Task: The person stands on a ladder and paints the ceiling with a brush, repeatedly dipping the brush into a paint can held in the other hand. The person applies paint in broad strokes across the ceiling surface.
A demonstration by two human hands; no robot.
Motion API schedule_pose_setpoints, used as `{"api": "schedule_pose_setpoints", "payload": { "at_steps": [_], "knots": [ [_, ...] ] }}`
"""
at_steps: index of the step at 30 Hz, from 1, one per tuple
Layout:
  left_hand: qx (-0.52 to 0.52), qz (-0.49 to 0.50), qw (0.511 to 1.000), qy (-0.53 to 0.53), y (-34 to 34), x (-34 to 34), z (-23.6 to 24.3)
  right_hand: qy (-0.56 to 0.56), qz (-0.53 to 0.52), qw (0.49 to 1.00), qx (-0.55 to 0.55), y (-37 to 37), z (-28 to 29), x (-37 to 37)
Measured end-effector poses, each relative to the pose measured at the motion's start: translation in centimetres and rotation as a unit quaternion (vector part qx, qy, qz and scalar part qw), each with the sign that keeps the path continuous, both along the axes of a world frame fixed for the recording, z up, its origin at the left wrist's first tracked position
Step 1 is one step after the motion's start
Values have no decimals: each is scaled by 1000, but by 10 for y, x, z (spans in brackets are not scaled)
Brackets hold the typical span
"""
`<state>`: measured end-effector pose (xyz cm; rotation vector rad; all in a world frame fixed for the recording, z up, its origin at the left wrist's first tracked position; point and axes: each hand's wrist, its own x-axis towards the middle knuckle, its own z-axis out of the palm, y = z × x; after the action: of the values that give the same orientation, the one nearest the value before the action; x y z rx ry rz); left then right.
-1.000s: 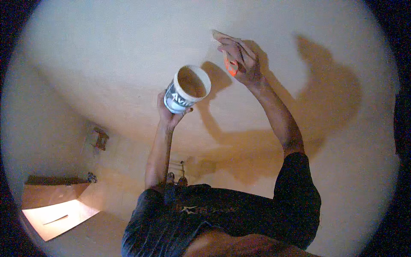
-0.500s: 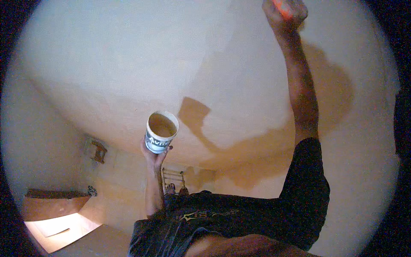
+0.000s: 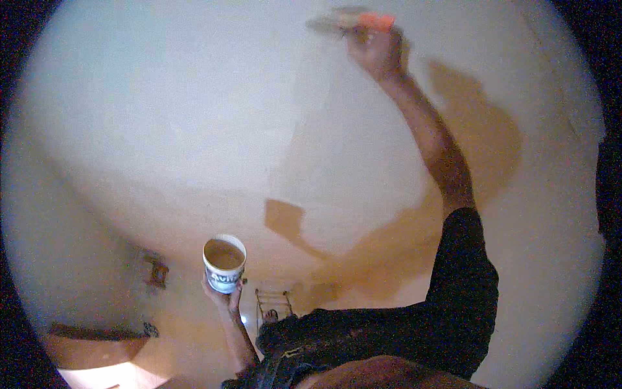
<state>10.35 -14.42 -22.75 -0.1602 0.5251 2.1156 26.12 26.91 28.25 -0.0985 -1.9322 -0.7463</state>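
Observation:
Wrapped around the lower part of a small white plastic tub (image 3: 224,277) is my left hand (image 3: 223,299), at the lower left of the middle. The tub is nearly upright, and a brownish liquid shows inside it. High up in front of the pale wall (image 3: 194,117), my right hand (image 3: 382,55) grips a paintbrush (image 3: 377,23) by its orange handle. Its pale bristle end points left and is blurred by motion. I cannot tell whether the bristles touch the wall.
Below me a ladder (image 3: 273,294) shows its rungs, with a foot (image 3: 270,316) on it. A brown fixture (image 3: 157,272) sits on the wall at lower left. Near it are a brown panel (image 3: 97,348) and a bright opening (image 3: 103,376). Shadows of my arms fall on the wall.
My right hand has swung left and slightly down with the paintbrush, whose bristle end now shows. My left hand and the tub sit lower and a little further left in view.

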Motion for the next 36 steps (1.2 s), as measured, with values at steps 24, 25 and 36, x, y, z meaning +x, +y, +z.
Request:
{"api": "schedule_pose_setpoints", "payload": {
  "at_steps": [24, 25, 36],
  "knots": [
    [-26, 56, 997, -35, 19, 29, 28, 48, 116, 968, 215, 57, 254, 3],
    [-35, 54, 997, -47, 18, 29, 25, 38, 118, 961, 248, 55, 240, 2],
    [-21, 26, 999, -9, 17, 7, -20, 13, 113, 970, -217, 24, 203, -14]
  ]
}}
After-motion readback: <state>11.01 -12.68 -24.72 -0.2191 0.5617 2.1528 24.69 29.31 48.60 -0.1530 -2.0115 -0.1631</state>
